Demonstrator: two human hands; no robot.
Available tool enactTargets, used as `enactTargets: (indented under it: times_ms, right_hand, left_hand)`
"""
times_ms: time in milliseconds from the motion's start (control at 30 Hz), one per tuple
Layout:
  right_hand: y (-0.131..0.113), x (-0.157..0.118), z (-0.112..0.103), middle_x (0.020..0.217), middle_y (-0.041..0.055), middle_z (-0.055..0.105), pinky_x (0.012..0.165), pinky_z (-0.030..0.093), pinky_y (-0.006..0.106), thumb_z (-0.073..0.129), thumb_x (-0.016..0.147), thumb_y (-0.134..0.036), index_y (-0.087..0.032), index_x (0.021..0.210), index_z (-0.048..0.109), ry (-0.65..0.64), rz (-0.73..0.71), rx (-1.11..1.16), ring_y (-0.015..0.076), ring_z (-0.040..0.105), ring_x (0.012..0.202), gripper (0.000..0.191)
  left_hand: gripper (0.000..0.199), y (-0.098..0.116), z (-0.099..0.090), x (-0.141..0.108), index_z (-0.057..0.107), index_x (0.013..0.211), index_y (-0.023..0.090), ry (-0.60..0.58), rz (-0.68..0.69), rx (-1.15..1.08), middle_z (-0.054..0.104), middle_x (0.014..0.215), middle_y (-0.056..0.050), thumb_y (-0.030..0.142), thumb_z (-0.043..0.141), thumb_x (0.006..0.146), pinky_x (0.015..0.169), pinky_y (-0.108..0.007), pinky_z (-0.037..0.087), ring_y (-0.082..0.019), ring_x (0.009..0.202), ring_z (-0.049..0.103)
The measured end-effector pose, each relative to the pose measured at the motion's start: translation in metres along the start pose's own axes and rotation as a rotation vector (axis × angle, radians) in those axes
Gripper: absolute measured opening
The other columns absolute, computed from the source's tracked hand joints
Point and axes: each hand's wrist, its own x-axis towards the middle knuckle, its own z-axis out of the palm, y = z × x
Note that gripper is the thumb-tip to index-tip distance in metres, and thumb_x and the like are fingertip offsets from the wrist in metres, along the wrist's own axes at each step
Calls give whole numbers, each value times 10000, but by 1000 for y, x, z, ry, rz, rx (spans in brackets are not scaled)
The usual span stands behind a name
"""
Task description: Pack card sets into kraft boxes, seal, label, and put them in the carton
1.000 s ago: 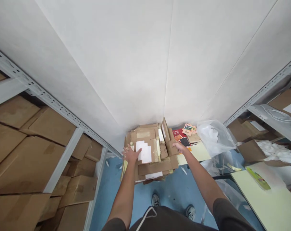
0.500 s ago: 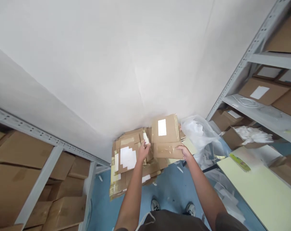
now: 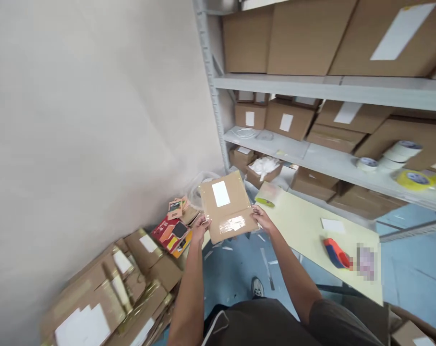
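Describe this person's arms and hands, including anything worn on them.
The left hand and right hand wear no gloves; the forearms are bare. A dark grey short sleeve covers the right upper arm; no left sleeve shows.

On the grey shelf, brown boxes stand behind a coiled white cable, pale tape rolls and yellow tape rolls. The pale yellow bench carries a white paper near a red and blue tool. By the wall lies a red book.
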Motion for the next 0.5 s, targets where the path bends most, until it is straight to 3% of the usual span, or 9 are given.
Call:
enactTargets:
  times_ms: [133,233,400,500]
  right_hand:
    - [-11,-21,-94,997,16,703,783,522,336,771,660,-320,-283,1271,634,148,15,2,255,671,962,628]
    - [-14,-39,-145,949,6,677,773,522,340,795,662,-365,-285,1260,618,272,-6,19,243,667,917,629]
    - [1,-53,-196,872,-18,660,725,510,331,807,659,-406,-286,1228,603,457,-2,43,209,649,804,616]
    - [21,-49,-218,758,-42,638,687,497,327,831,579,-374,-259,1071,603,585,41,49,193,630,720,554]
  left_hand:
    - [607,-3,102,24,735,1089,206,-163,-47,41,759,945,-40,381,927,541,748,-298,534,-200,852,700]
    - [607,-7,164,40,733,1162,211,-324,-85,72,776,1045,-76,341,894,591,766,-305,542,-218,910,715]
    - [655,-25,236,76,711,1261,212,-529,-152,155,780,1116,-104,314,858,631,794,-318,543,-235,948,732]
    - [639,-45,269,104,705,1257,213,-606,-187,217,784,1062,-92,300,846,640,765,-309,538,-230,913,736]
